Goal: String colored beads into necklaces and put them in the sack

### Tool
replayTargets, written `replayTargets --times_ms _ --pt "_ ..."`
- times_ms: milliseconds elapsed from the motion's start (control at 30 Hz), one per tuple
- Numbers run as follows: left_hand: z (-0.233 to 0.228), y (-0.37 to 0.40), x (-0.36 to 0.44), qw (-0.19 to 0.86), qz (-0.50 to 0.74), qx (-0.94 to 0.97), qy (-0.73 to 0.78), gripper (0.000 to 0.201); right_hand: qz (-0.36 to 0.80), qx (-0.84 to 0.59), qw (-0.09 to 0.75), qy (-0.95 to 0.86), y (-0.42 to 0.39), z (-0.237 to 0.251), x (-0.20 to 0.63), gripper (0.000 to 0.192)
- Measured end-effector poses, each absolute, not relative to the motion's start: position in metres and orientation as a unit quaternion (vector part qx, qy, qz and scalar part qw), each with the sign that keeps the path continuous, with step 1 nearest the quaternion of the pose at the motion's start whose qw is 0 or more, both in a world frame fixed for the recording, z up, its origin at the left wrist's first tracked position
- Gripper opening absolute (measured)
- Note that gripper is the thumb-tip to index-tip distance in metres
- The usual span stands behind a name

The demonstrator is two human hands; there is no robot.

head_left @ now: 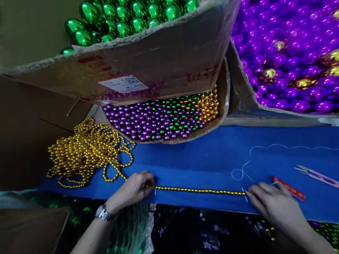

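A string of small gold beads [198, 190] is stretched straight across the blue work surface between my hands. My left hand [139, 186], with a watch on the wrist, pinches the string at a white mark on the surface. From there the string runs on into a heap of gold beads [80, 153] at the left. At the right end of the stretch, beside another white mark, my right hand [272, 201] has its fingers closed on the bead string's end. Just past it lies a red strip with gold spots [292, 189], partly behind the fingers.
Pink-handled thread snips [320, 175] and a loose white thread [265, 147] lie on the blue surface [201, 152] at right. Behind stand a carton of large green beads [158, 61], a bin of purple, green and gold beads [157, 120] and a box of purple beads [293, 54].
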State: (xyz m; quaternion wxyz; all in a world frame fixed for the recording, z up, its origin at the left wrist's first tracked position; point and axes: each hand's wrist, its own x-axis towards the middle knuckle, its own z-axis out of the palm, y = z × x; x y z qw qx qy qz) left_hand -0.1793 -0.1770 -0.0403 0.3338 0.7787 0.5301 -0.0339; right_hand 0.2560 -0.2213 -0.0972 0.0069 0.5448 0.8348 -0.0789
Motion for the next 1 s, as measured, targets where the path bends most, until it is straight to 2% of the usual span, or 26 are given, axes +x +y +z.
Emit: replayTargets --times_ms 200,333,433,500,667,767,800,867,1000 --pt "-0.039 -0.149 -0.164 0.132 -0.087 0.79 0.592 0.02 -0.029 0.59 0.022 0.807 -0.182 -0.074 0.245 0.031" --pt "-0.033 -0.12 -0.151 0.084 -0.075 0.801 0.588 0.023 -0.017 0.643 0.029 0.765 -0.138 -0.065 0.248 0.028" --pt "-0.028 -0.108 -0.146 0.115 -0.038 0.803 0.584 0.017 -0.017 0.655 0.012 0.755 -0.117 -0.062 0.24 0.024" --pt "-0.025 -0.104 -0.145 0.166 0.001 0.802 0.573 0.014 -0.035 0.631 -0.007 0.775 -0.111 -0.059 0.218 0.031" --pt "-0.017 -0.105 -0.146 0.305 0.068 0.804 0.507 0.021 -0.139 0.439 -0.078 0.884 -0.112 -0.047 0.105 0.031" --pt "-0.017 -0.108 -0.153 0.342 0.091 0.793 0.496 0.027 -0.167 0.355 -0.109 0.913 -0.107 -0.046 0.044 0.046" --pt "-0.018 -0.109 -0.157 0.344 0.097 0.787 0.503 0.029 -0.175 0.331 -0.108 0.921 -0.103 -0.048 0.034 0.04" --pt "-0.022 -0.11 -0.166 0.328 0.107 0.774 0.531 0.033 -0.183 0.305 -0.098 0.929 -0.093 -0.053 0.034 0.025" --pt "-0.032 -0.11 -0.184 0.297 0.133 0.76 0.563 0.038 -0.152 0.353 -0.07 0.92 -0.074 -0.058 0.114 0.02"
